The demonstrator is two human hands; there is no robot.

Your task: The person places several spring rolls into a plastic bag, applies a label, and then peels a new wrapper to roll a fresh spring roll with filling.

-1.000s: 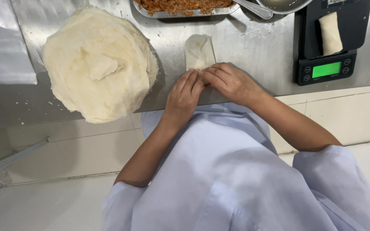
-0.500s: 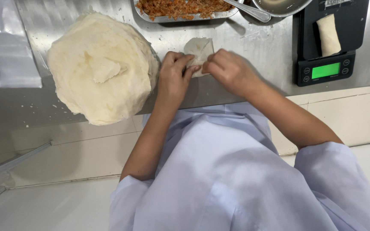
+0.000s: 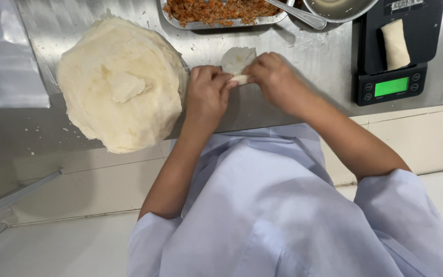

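A black scale point(image 3: 393, 77) carrying a finished roll point(image 3: 395, 44), a tray of orange-brown filling point(image 3: 221, 10), and a spoon point(image 3: 303, 15).

One head-worn view looks steeply down, fairly close, over the steel table point(image 3: 293, 56).

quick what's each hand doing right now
Left hand: closed on the left end of the wrapper roll.
Right hand: closed on its right end.

Both hands point(image 3: 208, 95) point(image 3: 275, 79) farther up the counter than before — wrapper point(image 3: 238, 59) mostly rolled, flap shorter.
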